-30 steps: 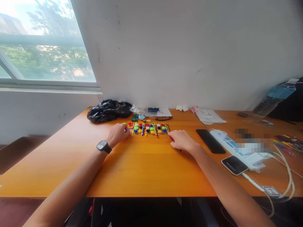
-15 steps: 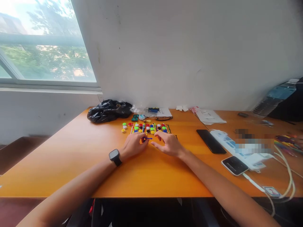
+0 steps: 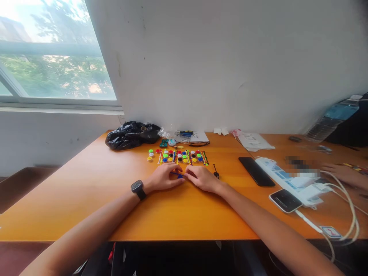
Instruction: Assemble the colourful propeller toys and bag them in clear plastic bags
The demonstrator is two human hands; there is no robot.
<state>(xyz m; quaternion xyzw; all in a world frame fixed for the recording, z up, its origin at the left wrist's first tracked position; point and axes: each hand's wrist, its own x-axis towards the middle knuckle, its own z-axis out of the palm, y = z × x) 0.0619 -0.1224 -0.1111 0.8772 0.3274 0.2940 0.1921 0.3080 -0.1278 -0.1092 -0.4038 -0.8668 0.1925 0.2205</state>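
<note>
Steadying blue piece [image 3: 180, 176] between hands, near-edge side of coloured discs [image 3: 179, 156] | right hand [image 3: 201, 178]: fingertips pinched at its end | left hand [image 3: 164, 177]: half-curled around it, grip unclear | light, level pinch low over tabletop [image 3: 184, 214] suits it

1 black phone [image 3: 256, 171] beside a white power strip [image 3: 283, 178].

We see bright, soft daylight, apparently from the metal-framed window [image 3: 57, 53], whose sky is washed out to white. A pale sheen glazes the left of the orange-brown wooden surface [image 3: 86, 199], and the plain white wall [image 3: 201, 69] dims rightward. Wide-angle stretching slants the edges; fine details look smeared, and a pixelated patch blurs the right.
</note>
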